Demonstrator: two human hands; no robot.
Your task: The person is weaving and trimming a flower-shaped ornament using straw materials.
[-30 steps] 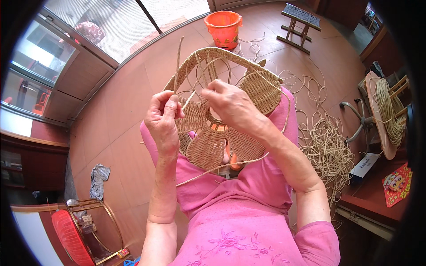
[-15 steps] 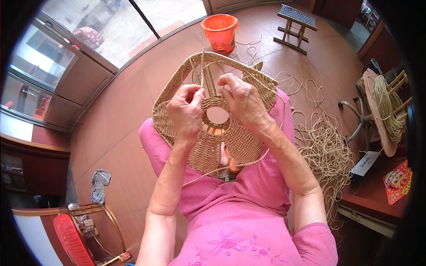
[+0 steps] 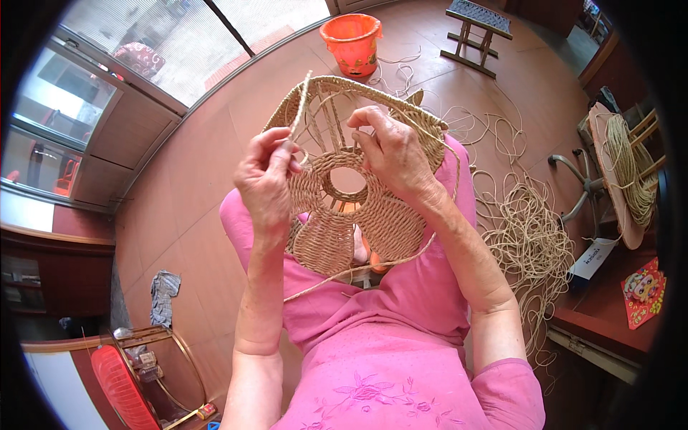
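A round woven rope piece (image 3: 392,231) with petal-shaped panels, a central hole and a raised rim rests on my lap in pink trousers. My left hand (image 3: 265,179) is closed on a length of twisted cord (image 3: 302,104) that stands up above the piece's left side, with a small loop by the fingertips. My right hand (image 3: 393,154) is over the upper right of the weaving, right of the hole, its fingers curled toward the thumb; what they hold, if anything, I cannot make out. A long loose cord crosses the lower edge of the piece.
An orange bucket (image 3: 350,43) and a small stool (image 3: 476,36) stand ahead. Tangled cord (image 3: 525,254) lies right, beside a chair base (image 3: 577,188) and coiled cord (image 3: 626,168) on a board. A red fan (image 3: 115,383) and crumpled cloth (image 3: 163,294) are left; glass doors are upper left.
My left hand first moved inward, then back out to the left with the cord, which now tilts. My right hand has risen from lower over the middle to the piece's upper right.
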